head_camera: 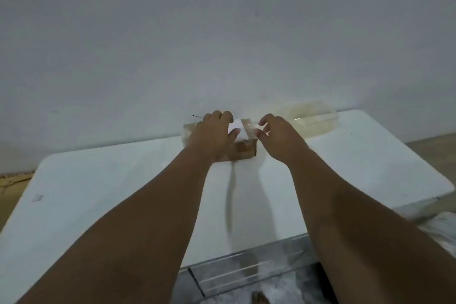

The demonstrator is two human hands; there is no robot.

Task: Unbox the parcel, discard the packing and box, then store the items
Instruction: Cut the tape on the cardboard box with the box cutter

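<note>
A small brown cardboard parcel (pixel 245 150) with a white label on top sits at the far edge of the white table (pixel 123 192), against the wall. My left hand (pixel 212 136) lies over the parcel's left side, fingers curled on its top. My right hand (pixel 274 132) hovers at its right edge, thumb and fingers pinching what looks like a strip of clear tape (pixel 249 126). The picture is blurred, so the grip on the tape is uncertain. Most of the parcel is hidden under my hands.
A clear plastic container (pixel 313 118) stands at the table's back right, close to my right hand. A pale wall rises right behind the table. Tiled floor and a bare foot (pixel 259 298) show below the near edge.
</note>
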